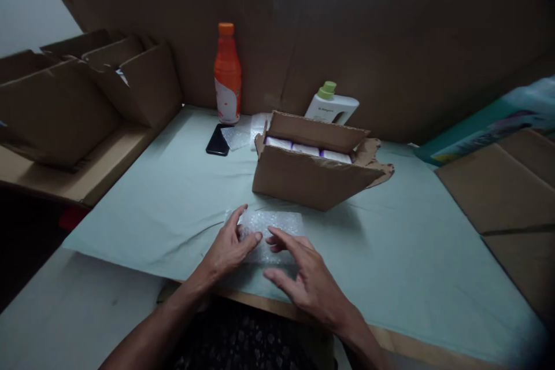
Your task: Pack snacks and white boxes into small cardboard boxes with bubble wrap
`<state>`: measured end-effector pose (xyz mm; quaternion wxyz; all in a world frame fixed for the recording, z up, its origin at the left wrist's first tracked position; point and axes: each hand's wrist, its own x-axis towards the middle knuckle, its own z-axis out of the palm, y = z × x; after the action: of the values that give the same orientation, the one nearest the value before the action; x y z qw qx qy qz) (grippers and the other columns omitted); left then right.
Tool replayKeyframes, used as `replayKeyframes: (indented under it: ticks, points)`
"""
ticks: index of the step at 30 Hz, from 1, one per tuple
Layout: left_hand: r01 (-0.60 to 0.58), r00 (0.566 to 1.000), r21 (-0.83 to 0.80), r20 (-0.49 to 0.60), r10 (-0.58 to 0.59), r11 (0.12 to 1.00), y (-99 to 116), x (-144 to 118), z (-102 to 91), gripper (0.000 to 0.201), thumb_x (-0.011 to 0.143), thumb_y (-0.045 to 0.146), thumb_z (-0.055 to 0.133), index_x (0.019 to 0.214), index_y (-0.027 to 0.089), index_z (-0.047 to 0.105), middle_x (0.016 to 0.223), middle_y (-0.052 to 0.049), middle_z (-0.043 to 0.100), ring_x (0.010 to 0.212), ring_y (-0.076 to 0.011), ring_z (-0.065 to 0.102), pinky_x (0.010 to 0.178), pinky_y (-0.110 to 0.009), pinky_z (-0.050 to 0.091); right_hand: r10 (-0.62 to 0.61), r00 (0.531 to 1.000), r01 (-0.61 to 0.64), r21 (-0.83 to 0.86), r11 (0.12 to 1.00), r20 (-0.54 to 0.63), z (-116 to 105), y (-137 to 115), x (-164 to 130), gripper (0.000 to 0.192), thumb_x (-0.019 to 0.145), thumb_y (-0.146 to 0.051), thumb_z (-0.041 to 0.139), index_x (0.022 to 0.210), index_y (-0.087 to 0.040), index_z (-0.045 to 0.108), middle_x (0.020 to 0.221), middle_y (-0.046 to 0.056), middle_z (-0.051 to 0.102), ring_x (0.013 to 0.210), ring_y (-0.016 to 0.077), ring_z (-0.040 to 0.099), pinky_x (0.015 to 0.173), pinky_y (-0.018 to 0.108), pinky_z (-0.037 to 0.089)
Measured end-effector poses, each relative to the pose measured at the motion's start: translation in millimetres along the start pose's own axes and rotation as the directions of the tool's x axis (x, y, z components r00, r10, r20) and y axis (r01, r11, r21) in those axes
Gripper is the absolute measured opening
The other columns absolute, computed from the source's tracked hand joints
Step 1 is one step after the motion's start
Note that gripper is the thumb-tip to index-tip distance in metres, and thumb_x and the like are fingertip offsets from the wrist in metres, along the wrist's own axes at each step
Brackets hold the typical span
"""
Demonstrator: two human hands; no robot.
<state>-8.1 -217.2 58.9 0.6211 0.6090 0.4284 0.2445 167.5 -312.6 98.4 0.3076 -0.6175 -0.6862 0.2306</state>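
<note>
A clear sheet of bubble wrap point(281, 223) lies flat on the pale green cloth near the table's front edge. My left hand point(229, 248) rests at its left side, thumb and fingers apart. Over its right part is my right hand point(306, 277), fingers stretched and thumb spread, with nothing in the grasp. Just beyond the wrap stands an open cardboard box point(299, 179), its flaps up. Inside the box, several white packs with purple edges point(306, 150) sit in a row.
Behind the box are an orange bottle point(228, 78), a black phone point(218, 141), more bubble wrap point(238, 134) and a white bottle with a green cap point(332, 105). Open cartons point(56, 104) stand at left. A teal package point(489, 121) and cardboard point(507, 185) flank the right edge.
</note>
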Motion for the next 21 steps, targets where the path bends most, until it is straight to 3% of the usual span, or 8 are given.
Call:
replayKeyframes:
  ticks: [4, 9, 12, 15, 17, 19, 21]
  points:
    - [-0.057, 0.990, 0.407, -0.095, 0.105, 0.911, -8.4, 8.0, -11.1, 0.067, 0.087, 0.024, 0.051, 0.151, 0.012, 0.033, 0.069, 0.003, 0.060, 0.060, -0.0150, 0.055, 0.061, -0.028, 0.043, 0.002, 0.993, -0.031, -0.240, 0.970, -0.119, -0.1, 30.3, 0.0, 0.031, 0.097, -0.033, 0.054, 0.125, -0.022, 0.062, 0.114, 0.010, 0.073, 0.101, 0.0262, 0.069, 0.085, 0.042, 0.053]
    - [-0.021, 0.985, 0.762, -0.096, 0.145, 0.648, -13.0, 8.9, -20.9, 0.062, 0.087, 0.022, 0.057, 0.147, 0.016, 0.041, 0.080, -0.003, 0.070, 0.074, -0.0222, 0.066, 0.066, -0.030, 0.045, -0.008, 0.998, -0.019, -0.464, 0.886, -0.055, 20.0, 52.9, 2.9, 0.025, 0.094, -0.023, 0.056, 0.116, -0.019, 0.066, 0.113, 0.011, 0.072, 0.102, 0.0278, 0.066, 0.086, 0.042, 0.052]
    - [-0.066, 0.939, 0.846, -0.128, 0.320, 0.530, -10.6, -0.2, -22.1, 0.050, 0.091, 0.025, 0.056, 0.140, 0.017, 0.048, 0.092, -0.007, 0.071, 0.085, -0.0240, 0.066, 0.073, -0.033, 0.050, -0.027, 0.998, -0.007, -0.531, 0.847, -0.056, 26.1, 52.5, 0.9, 0.024, 0.093, -0.021, 0.057, 0.115, -0.017, 0.066, 0.112, 0.011, 0.071, 0.097, 0.0277, 0.065, 0.082, 0.041, 0.051]
    - [-0.267, 0.848, 0.867, 0.003, 0.530, 0.421, -5.4, -12.0, -13.1, 0.041, 0.095, 0.017, 0.049, 0.136, 0.019, 0.050, 0.113, -0.011, 0.066, 0.102, -0.0258, 0.062, 0.087, -0.040, 0.052, -0.079, 0.995, 0.028, -0.572, 0.820, -0.063, 23.2, 42.2, 1.3, 0.024, 0.095, -0.022, 0.054, 0.116, -0.017, 0.066, 0.111, 0.012, 0.071, 0.094, 0.0276, 0.064, 0.079, 0.041, 0.049]
    - [-0.399, 0.823, 0.847, 0.163, 0.544, 0.350, -3.8, -15.3, -4.0, 0.042, 0.093, 0.009, 0.047, 0.133, 0.021, 0.052, 0.122, -0.012, 0.063, 0.110, -0.0267, 0.058, 0.093, -0.044, 0.051, -0.123, 0.989, 0.048, -0.585, 0.809, -0.088, 22.5, 31.6, 6.7, 0.025, 0.097, -0.023, 0.051, 0.117, -0.017, 0.066, 0.112, 0.013, 0.071, 0.095, 0.0274, 0.063, 0.080, 0.041, 0.048]
    - [-0.415, 0.856, 0.847, 0.238, 0.460, 0.333, -5.3, -13.5, 2.4, 0.038, 0.091, 0.006, 0.048, 0.125, 0.020, 0.058, 0.119, -0.012, 0.063, 0.106, -0.0272, 0.058, 0.090, -0.045, 0.053, -0.163, 0.984, 0.091, -0.578, 0.811, -0.073, 25.5, 23.4, 14.9, 0.027, 0.097, -0.022, 0.051, 0.120, -0.017, 0.065, 0.118, 0.014, 0.069, 0.102, 0.0284, 0.062, 0.085, 0.042, 0.047]
    - [-0.371, 0.895, 0.863, 0.233, 0.381, 0.343, -9.3, -8.6, 3.9, 0.031, 0.090, 0.008, 0.050, 0.116, 0.018, 0.062, 0.111, -0.012, 0.064, 0.098, -0.0272, 0.058, 0.084, -0.045, 0.054, -0.178, 0.984, 0.153, -0.542, 0.826, 0.005, 29.9, 23.4, 20.8, 0.029, 0.096, -0.021, 0.053, 0.122, -0.019, 0.065, 0.126, 0.014, 0.067, 0.110, 0.0294, 0.060, 0.089, 0.044, 0.047]
